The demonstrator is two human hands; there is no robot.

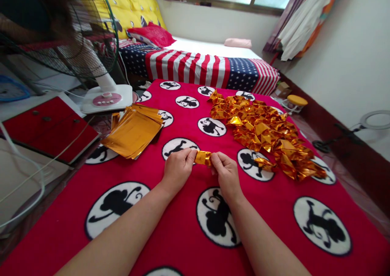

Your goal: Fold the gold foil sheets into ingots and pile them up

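Between my two hands is a small folded piece of gold foil paper (202, 158), held over the middle of the red cloth. My left hand (179, 166) pinches its left end between thumb and fingers. At the other end, my right hand (226, 172) grips it the same way. A stack of flat gold foil sheets (134, 130) lies to the left, its edges uneven. Over on the right is a large heap of folded gold foil pieces (262, 132), with one piece (264, 164) lying at its near edge.
Red cloth with monkey prints (170, 243) covers the surface. A fan (106, 97) stands at the left beside a red-fronted cabinet (48, 121). Behind is a bed with a flag-patterned cover (189, 67). A yellow stool (297, 100) and a ring-topped stand (362, 126) are at the right.
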